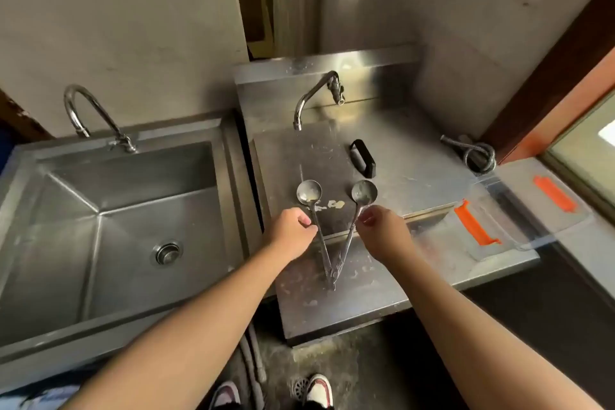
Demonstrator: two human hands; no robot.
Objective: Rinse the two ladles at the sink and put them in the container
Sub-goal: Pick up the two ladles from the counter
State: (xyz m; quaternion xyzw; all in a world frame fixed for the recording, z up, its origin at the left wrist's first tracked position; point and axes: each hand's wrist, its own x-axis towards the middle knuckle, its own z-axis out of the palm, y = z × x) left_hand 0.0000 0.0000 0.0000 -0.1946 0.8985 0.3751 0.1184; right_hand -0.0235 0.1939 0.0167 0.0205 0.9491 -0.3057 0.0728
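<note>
Two steel ladles lie on the steel counter in a V, handle ends touching near the front edge. The left ladle (309,192) and the right ladle (364,192) both have pale residue in their bowls. My left hand (292,230) pinches the left ladle's handle just below its bowl. My right hand (382,230) pinches the right ladle's handle the same way. A clear plastic container (519,210) with orange clips stands at the right end of the counter. The empty steel sink (109,230) is to the left, its curved tap (90,113) at the back.
A second tap (316,96) hangs over the flat steel cover (299,156) with a black handle (363,158). A coiled metal hose (476,153) lies at the back right. Food smears (334,205) mark the counter between the ladles. Walls close in behind.
</note>
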